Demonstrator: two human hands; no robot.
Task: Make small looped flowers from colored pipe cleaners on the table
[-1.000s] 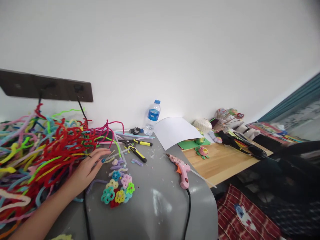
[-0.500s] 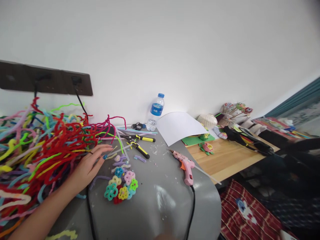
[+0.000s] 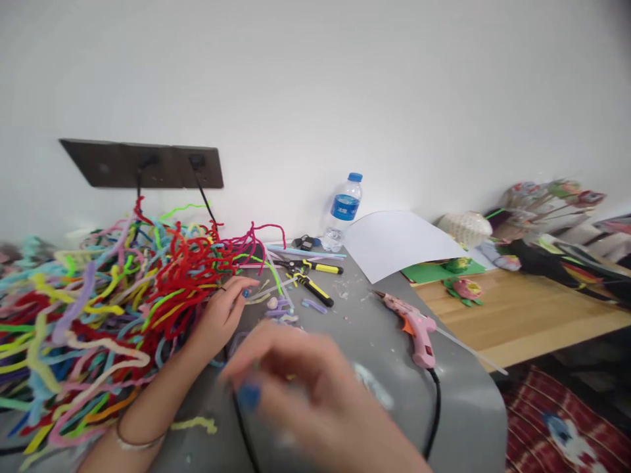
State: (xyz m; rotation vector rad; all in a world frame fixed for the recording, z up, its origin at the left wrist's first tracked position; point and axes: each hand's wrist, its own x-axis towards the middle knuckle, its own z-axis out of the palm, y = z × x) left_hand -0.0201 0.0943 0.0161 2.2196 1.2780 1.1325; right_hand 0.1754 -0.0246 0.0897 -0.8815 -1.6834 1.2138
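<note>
My left hand (image 3: 229, 307) lies at the right edge of a heap of pipe cleaners (image 3: 172, 263), loosely bent, its thumb a little apart from the fingers. Just beyond its fingertips are a translucent glue stick (image 3: 276, 289) and short lilac pipe cleaner pieces (image 3: 280, 312). Large and blurred in front, my right hand (image 3: 305, 394) hovers over the grey table (image 3: 463, 407); its fingers curl loosely, with a gap to the blue-nailed thumb and nothing visible between. It covers the place of the pipe cleaner flowers. Yellow-and-black pliers (image 3: 315, 289) lie beyond both hands.
A pink glue gun (image 3: 419, 332) rests at the right, its black cord (image 3: 434, 414) running toward me. Behind stand a water bottle (image 3: 344, 210) and white paper (image 3: 399, 243). A wooden board (image 3: 522, 312) with a paper flower (image 3: 464, 289) adjoins the table. Another cord (image 3: 241, 420) crosses in front.
My right hand has risen into view from the bottom edge and now hides the flowers. The view has swung left, shifting everything rightward. My left hand's fingers are more bent.
</note>
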